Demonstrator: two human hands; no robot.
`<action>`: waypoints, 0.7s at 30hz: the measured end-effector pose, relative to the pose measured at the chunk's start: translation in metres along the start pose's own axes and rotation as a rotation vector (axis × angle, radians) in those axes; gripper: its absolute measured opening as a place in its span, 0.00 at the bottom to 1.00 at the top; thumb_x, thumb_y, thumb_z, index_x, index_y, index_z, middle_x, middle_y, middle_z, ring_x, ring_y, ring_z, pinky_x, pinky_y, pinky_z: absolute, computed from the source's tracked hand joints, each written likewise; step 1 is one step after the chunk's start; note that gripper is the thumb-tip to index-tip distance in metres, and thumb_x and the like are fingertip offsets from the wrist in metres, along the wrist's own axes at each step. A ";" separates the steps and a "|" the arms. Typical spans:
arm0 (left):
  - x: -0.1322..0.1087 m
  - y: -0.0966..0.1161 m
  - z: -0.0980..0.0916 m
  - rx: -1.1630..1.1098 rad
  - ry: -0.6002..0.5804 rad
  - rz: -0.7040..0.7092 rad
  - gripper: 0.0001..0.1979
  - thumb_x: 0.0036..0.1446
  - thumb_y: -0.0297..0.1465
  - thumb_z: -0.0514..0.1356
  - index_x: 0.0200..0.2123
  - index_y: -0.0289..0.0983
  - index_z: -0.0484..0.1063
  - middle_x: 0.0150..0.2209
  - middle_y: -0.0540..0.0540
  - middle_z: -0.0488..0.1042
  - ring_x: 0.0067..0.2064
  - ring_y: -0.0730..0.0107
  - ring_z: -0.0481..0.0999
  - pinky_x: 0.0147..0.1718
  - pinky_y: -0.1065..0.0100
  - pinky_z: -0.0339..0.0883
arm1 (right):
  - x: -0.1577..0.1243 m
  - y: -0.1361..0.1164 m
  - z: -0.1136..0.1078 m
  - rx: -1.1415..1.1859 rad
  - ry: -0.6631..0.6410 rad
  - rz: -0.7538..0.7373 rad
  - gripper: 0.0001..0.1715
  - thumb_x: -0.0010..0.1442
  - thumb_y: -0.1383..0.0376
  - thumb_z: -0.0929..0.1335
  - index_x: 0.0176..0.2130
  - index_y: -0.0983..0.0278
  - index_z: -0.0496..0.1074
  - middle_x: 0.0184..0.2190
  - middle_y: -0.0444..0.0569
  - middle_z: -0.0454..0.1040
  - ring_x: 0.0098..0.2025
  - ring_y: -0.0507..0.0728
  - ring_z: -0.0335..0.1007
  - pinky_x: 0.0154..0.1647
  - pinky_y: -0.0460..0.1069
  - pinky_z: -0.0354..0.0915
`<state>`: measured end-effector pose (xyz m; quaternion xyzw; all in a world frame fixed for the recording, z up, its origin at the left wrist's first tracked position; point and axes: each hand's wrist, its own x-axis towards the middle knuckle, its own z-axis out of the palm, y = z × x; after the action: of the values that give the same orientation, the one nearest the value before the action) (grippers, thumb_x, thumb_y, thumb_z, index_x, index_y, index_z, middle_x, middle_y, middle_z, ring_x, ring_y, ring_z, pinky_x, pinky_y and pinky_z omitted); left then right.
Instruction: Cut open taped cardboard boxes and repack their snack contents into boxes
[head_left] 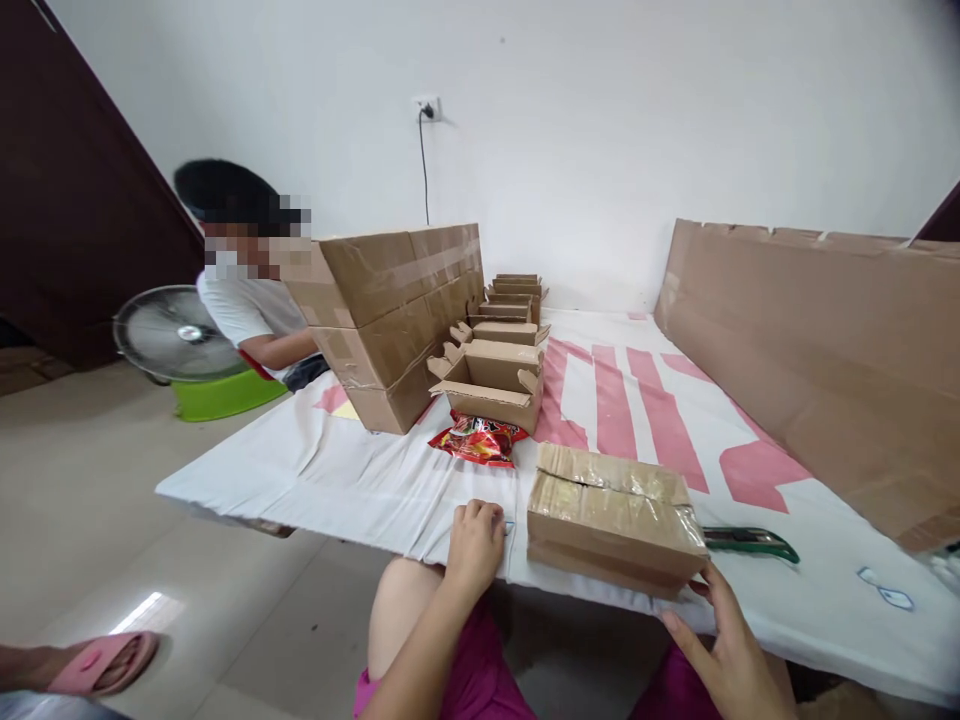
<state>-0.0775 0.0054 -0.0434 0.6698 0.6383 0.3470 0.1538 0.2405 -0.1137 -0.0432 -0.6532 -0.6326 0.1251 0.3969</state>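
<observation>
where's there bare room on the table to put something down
Bare cloth shows between the open boxes and the large cardboard panel, and at the left corner before the stacked cartons. It's crowded at the near edge: taped box between left hand and right hand, cutter beside it.

Makeshift packing room, perhaps in a home, stacked cartons (pixel 386 285), cloth-covered table (pixel 247 475), floor fan (pixel 189 333), tiled floor (pixel 67 500)

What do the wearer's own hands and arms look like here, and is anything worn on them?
Both the left hand and right hand are ungloved. The left forearm shows no sleeve, watch or bracelet. Rings are too small to tell. Magenta clothing covers the lap.
</observation>
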 end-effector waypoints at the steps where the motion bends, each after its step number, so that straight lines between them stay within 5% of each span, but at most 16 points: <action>1: 0.000 0.001 0.002 0.002 -0.008 0.004 0.08 0.50 0.24 0.57 0.33 0.36 0.75 0.37 0.41 0.73 0.43 0.54 0.68 0.48 0.51 0.62 | -0.005 0.003 -0.001 -0.020 0.020 -0.022 0.36 0.61 0.53 0.65 0.63 0.59 0.51 0.57 0.57 0.66 0.54 0.63 0.69 0.52 0.57 0.69; 7: -0.007 0.010 -0.005 -0.060 -0.009 -0.010 0.06 0.53 0.25 0.54 0.28 0.37 0.71 0.32 0.44 0.73 0.39 0.59 0.71 0.43 0.58 0.65 | -0.033 0.021 -0.006 -0.001 0.179 -0.157 0.23 0.60 0.59 0.67 0.54 0.59 0.65 0.51 0.55 0.71 0.50 0.64 0.71 0.49 0.58 0.71; 11: -0.037 0.032 -0.012 -0.192 -0.034 0.008 0.08 0.60 0.32 0.51 0.31 0.38 0.68 0.27 0.49 0.72 0.30 0.66 0.73 0.30 0.67 0.67 | -0.037 0.002 -0.003 0.194 -0.081 -0.147 0.09 0.61 0.59 0.66 0.41 0.56 0.73 0.36 0.49 0.77 0.38 0.59 0.75 0.39 0.51 0.72; 16: -0.088 0.066 0.015 -0.302 -0.237 0.389 0.05 0.57 0.27 0.54 0.30 0.39 0.68 0.27 0.50 0.72 0.29 0.70 0.73 0.29 0.71 0.67 | -0.029 -0.038 0.024 0.552 -0.379 0.054 0.26 0.57 0.45 0.66 0.45 0.61 0.70 0.35 0.51 0.77 0.34 0.57 0.73 0.32 0.49 0.68; 18: -0.098 0.071 0.031 -0.323 -0.301 0.536 0.04 0.55 0.24 0.55 0.30 0.39 0.67 0.28 0.49 0.72 0.30 0.70 0.74 0.29 0.72 0.68 | -0.026 -0.041 0.036 0.594 -0.430 0.113 0.30 0.53 0.42 0.67 0.42 0.63 0.70 0.32 0.50 0.76 0.31 0.56 0.71 0.29 0.48 0.65; 21: -0.102 0.070 0.054 -0.341 -0.329 0.609 0.06 0.54 0.23 0.55 0.30 0.39 0.66 0.28 0.49 0.72 0.30 0.71 0.74 0.28 0.74 0.68 | -0.029 -0.033 0.043 0.579 -0.398 0.196 0.23 0.56 0.45 0.66 0.33 0.64 0.69 0.26 0.46 0.73 0.28 0.54 0.67 0.28 0.47 0.62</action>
<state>0.0165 -0.0899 -0.0637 0.8402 0.3101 0.3658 0.2532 0.1830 -0.1283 -0.0589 -0.5339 -0.5703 0.4612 0.4206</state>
